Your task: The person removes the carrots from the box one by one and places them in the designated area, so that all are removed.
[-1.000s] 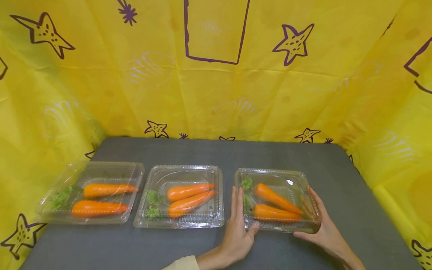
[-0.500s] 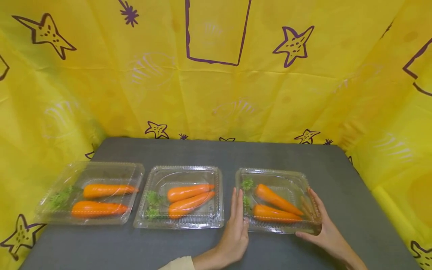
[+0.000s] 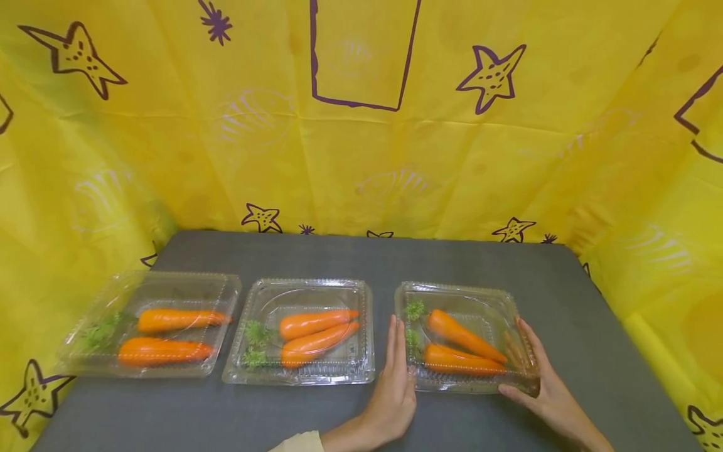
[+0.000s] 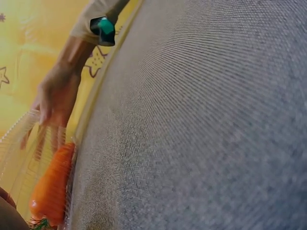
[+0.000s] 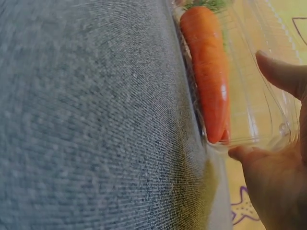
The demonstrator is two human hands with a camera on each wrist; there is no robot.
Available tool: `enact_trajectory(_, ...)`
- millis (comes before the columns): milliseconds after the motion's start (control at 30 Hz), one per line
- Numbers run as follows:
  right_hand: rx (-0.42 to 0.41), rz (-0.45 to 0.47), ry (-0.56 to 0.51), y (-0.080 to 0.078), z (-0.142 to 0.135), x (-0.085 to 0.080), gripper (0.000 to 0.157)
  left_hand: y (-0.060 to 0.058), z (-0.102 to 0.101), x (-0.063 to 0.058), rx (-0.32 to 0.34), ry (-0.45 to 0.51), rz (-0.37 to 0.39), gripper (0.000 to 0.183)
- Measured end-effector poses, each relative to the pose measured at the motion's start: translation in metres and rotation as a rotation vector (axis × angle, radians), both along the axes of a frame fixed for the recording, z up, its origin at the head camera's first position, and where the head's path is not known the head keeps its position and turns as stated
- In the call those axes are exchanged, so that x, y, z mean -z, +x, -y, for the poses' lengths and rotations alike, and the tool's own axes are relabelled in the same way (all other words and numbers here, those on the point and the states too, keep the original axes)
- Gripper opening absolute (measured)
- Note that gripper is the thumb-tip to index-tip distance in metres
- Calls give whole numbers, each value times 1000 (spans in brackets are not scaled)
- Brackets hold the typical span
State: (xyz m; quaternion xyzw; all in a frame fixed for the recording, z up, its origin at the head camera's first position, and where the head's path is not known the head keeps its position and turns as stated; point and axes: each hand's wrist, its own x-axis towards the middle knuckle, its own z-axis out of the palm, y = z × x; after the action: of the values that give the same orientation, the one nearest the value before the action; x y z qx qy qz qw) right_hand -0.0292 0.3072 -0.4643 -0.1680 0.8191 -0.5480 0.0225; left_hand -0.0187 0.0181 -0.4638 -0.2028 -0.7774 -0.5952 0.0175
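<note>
A clear plastic clamshell container [image 3: 463,292], its lid down, lies at the right with two carrots [image 3: 464,360] and green tops [image 3: 415,309] inside. My left hand [image 3: 390,392] stands along its left side, fingers straight and close together against the wall. At the right front corner is my right hand [image 3: 545,383], thumb at the front and straight fingers along the right side. In the right wrist view the thumb [image 5: 280,74] is beside the clear wall, near a carrot [image 5: 211,72]. Only a sliver of my left hand [image 4: 12,215] shows in the left wrist view.
Two similar containers with carrots stand in a row to the left: a middle container [image 3: 307,282] and a left container [image 3: 186,279], which overlaps the left table edge in view. The grey cloth-covered table [image 3: 361,254] meets a yellow printed curtain [image 3: 361,144] at back and sides.
My left thumb has drawn back from the container's front edge and now lies beside the fingers. The right hand and the containers have barely moved.
</note>
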Motion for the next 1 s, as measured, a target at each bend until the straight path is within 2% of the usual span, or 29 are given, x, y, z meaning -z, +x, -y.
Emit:
enact_trajectory(100, -12, -42, 5, 2, 0, 1, 106, 0, 1, -1, -3, -16, -3, 88)
enact_trajectory(267, -41, -113, -81, 7, 3, 5, 96, 1, 1, -2, -2, -20, 6, 90)
enact_trajectory(367, 30, -106, -51, 14, 7, 4, 83, 0, 0, -2, -3, -10, 11, 90)
enact_trajectory(500, 68, -144, -6, 17, 8, 4, 73, -1, -1, -4, -20, -19, 12, 90)
enact_trajectory(667, 12, -203, -36, 14, 8, 5, 76, -1, -1, -2, -49, -8, 13, 91)
enact_trajectory(867, -33, -212, -84, 11, 6, 2, 79, 1, -1, -1, -59, 43, 49, 93)
enact_trajectory(900, -33, -212, -82, 11, 7, 2, 79, 1, 0, -1, -60, 45, 61, 93)
enact_trajectory(1000, 16, -261, 16, 11, 7, 1, 83, 1, 0, -2, -76, 44, 94, 88)
